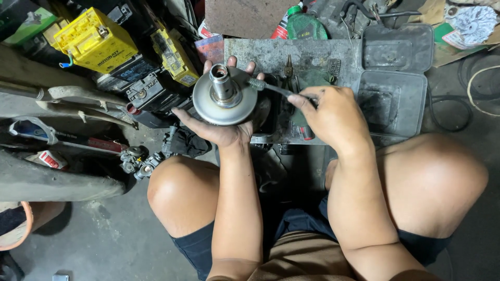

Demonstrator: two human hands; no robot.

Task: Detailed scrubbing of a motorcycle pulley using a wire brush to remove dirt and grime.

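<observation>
My left hand cups a round grey metal pulley disc from below, fingers showing past its far rim. A short steel hub stands up from the disc's centre. My right hand grips the handle of a small wire brush, whose bristled tip touches the disc's right edge. I am squatting, with both knees in view below.
A dirty grey metal slab lies in front with pliers on it. An open grey tool case sits at right. Yellow batteries stand at left. A green bottle stands behind. Loose small parts lie by my left knee.
</observation>
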